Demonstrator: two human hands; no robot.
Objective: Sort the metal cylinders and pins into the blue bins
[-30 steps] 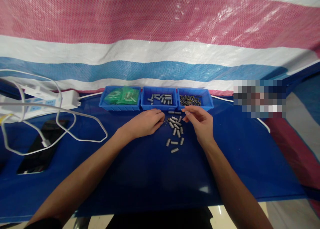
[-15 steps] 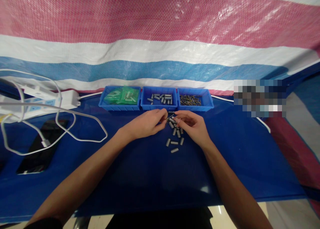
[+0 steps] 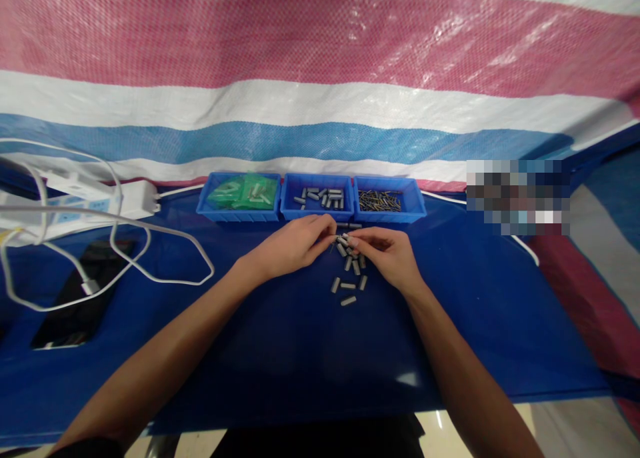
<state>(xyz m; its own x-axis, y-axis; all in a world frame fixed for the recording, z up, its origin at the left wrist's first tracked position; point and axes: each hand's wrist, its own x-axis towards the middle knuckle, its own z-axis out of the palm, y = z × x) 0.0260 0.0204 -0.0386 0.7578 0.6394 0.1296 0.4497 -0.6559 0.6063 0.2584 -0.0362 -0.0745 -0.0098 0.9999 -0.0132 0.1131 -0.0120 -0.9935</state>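
Note:
My left hand [image 3: 300, 243] is closed, its thumb and forefinger pinching thin screws [image 3: 333, 243] whose ends stick out. Facing it, my right hand [image 3: 389, 254] pinches a small grey metal cylinder [image 3: 345, 240] between thumb and fingertips. The cylinder lies close to the screws; whether they touch, I cannot tell. Below and between the hands, several loose metal cylinders [image 3: 356, 268] are scattered on the blue tabletop [image 3: 280, 351]. A few more cylinders [image 3: 355, 226] lie just behind the fingertips, partly hidden.
Three blue bins stand in a row behind my hands: one with green bags [image 3: 245, 191], one with metal cylinders [image 3: 325, 197], one with screws [image 3: 380, 201]. To the left are a power strip [image 3: 135, 201], white cables [image 3: 200, 279] and a black phone [image 3: 75, 305]. A striped sheet [image 3: 320, 45] hangs behind.
My right fingertips have dropped slightly and drawn closer together, uncovering a cylinder behind them. The screw ends at my left fingertips now point more downward. The bins and loose cylinders stay put.

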